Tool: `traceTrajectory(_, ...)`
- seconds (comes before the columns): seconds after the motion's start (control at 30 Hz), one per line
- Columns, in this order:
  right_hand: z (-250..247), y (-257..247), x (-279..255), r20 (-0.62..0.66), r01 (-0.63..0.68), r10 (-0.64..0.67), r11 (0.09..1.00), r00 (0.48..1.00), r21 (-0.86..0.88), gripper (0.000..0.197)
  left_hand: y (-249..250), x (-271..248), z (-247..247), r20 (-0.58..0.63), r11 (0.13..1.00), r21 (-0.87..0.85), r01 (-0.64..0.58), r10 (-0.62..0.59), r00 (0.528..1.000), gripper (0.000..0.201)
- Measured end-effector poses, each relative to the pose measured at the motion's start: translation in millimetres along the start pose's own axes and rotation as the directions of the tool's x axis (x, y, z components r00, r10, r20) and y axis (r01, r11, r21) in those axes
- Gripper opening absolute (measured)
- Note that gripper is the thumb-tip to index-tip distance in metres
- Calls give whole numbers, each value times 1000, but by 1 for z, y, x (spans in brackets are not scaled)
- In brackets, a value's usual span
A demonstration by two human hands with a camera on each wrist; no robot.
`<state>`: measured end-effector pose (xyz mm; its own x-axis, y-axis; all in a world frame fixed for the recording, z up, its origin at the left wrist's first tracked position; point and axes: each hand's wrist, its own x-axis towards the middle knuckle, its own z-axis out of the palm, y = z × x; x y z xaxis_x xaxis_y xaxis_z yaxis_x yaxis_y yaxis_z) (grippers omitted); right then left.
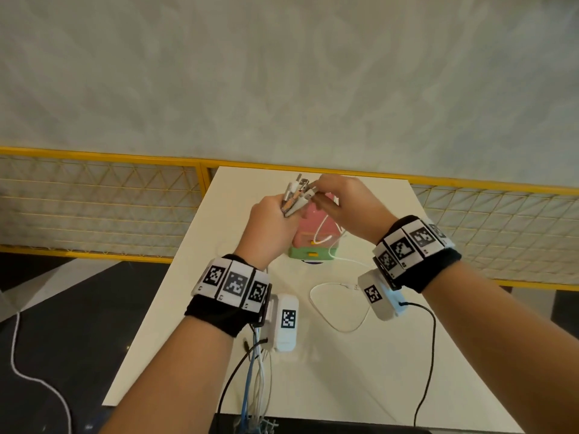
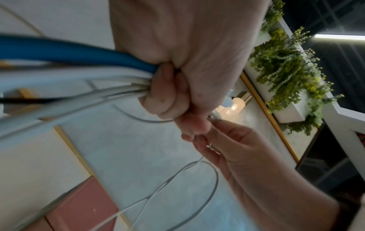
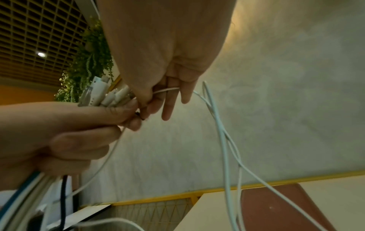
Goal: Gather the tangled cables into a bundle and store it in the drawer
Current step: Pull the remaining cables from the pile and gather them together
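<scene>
My left hand (image 1: 282, 211) grips a bundle of cables (image 2: 82, 73), blue, white and black, in a fist, with the plug ends (image 1: 296, 192) sticking out above it. The strands hang down past my left wrist over the table's front edge (image 1: 255, 386). My right hand (image 1: 318, 198) pinches the plug end of a thin white cable (image 3: 223, 132) right against those plugs (image 3: 102, 93). That cable trails down across the small pink and green drawer box (image 1: 313, 245) and loops on the table (image 1: 338, 311). Both hands hover above the drawer box.
The white table (image 1: 194, 308) is narrow, with a yellow mesh railing (image 1: 94, 198) behind and to both sides. Dark floor lies to the left, with a white cord (image 1: 18, 355) on it. A black lead (image 1: 429, 355) runs from my right wrist unit.
</scene>
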<state>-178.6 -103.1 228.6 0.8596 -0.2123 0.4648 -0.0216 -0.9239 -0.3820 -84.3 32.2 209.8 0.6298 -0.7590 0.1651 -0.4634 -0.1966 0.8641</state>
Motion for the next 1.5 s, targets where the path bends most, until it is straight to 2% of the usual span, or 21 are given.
traceTrajectory(0.1,2,8,-5,44,-8,4,997,999,82,19,1,0,-5,-70,999,-19,-36,35,997,31)
traceTrajectory(0.23,8,31,-16,118,-138,122,981,986,138,26,10,-3,-17,-225,982,-149,-112,77,971,32)
traceTrajectory(0.33,9,48,-23,151,-196,179,975,972,108,30,14,-6,-30,-334,961,-232,-150,66,940,32)
traceTrajectory(0.47,7,58,-16,175,-218,201,972,964,84,26,22,-13,-36,-406,940,-295,-170,38,913,30)
traceTrajectory(0.6,3,77,-12,247,-342,339,939,908,-29,27,28,-18,-46,-463,920,-343,-188,9,887,28)
traceTrajectory(0.7,5,88,-11,183,-382,391,920,902,-83,25,25,-20,-53,-474,929,-320,-186,13,881,29)
traceTrajectory(0.73,6,92,-10,169,-413,430,902,887,-128,25,24,-21,-54,-482,928,-321,-189,12,876,29)
traceTrajectory(0.83,11,105,-16,212,-509,595,787,775,-348,26,23,-21,-61,-528,917,-344,-202,-11,849,30)
traceTrajectory(0.9,10,111,-23,185,-542,635,751,750,-376,27,21,-18,-67,-526,922,-343,-181,-29,850,32)
traceTrajectory(1.0,9,106,-23,93,-593,630,764,771,-255,18,18,-15,-66,-469,933,-330,-145,-29,883,31)
traceTrajectory(1.1,4,77,-13,214,-494,528,847,821,-195,59,17,-14,-54,-371,943,-309,-127,3,929,30)
traceTrajectory(1.17,-3,45,-5,265,-384,397,918,879,-102,71,16,-15,-47,-292,949,-292,-121,31,956,30)
traceTrajectory(1.23,-9,11,0,248,-279,246,954,937,107,61,16,-17,-41,-217,950,-288,-119,56,974,28)
traceTrajectory(1.3,-13,-17,1,212,-200,141,935,967,292,37,18,-20,-39,-174,948,-295,-121,72,982,29)
traceTrajectory(1.33,-15,-28,0,196,-189,129,924,972,331,24,18,-22,-39,-161,948,-295,-123,78,984,30)
traceTrajectory(1.4,-20,-42,-2,169,-209,160,919,973,335,10,18,-25,-41,-151,946,-298,-127,85,985,29)
traceTrajectory(1.5,-25,-52,-8,78,-213,199,938,977,275,12,16,-30,-45,-188,926,-351,-141,78,979,23)
